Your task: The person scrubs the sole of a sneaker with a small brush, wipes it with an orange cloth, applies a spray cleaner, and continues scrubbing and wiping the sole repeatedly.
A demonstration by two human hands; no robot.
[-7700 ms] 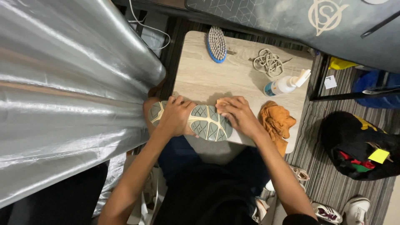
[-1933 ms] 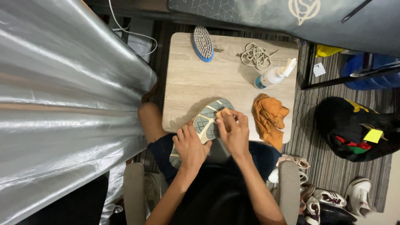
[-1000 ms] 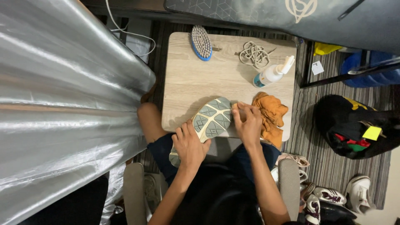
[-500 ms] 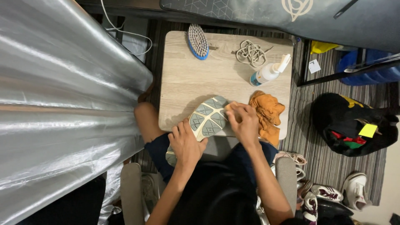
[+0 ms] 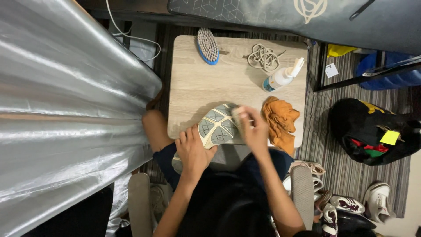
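A shoe (image 5: 215, 127) lies sole up at the near edge of a small wooden table (image 5: 228, 83), its grey and cream tread facing me. My left hand (image 5: 191, 150) grips the shoe's heel end over my lap. My right hand (image 5: 252, 127) is closed on a small pale thing, blurred, pressed against the toe end of the sole. An orange cloth (image 5: 280, 122) lies crumpled just right of that hand.
A blue brush (image 5: 207, 45) lies bristles up at the table's far left, a coil of laces (image 5: 262, 57) and a white spray bottle (image 5: 280, 78) at the far right. A silver curtain (image 5: 66, 114) fills the left. A black bag (image 5: 372, 131) and shoes (image 5: 351, 206) lie on the striped rug.
The shoe has turned from lying across the table to pointing away from me. My right hand has shifted along the sole near the toe; my left hand stays at the heel.
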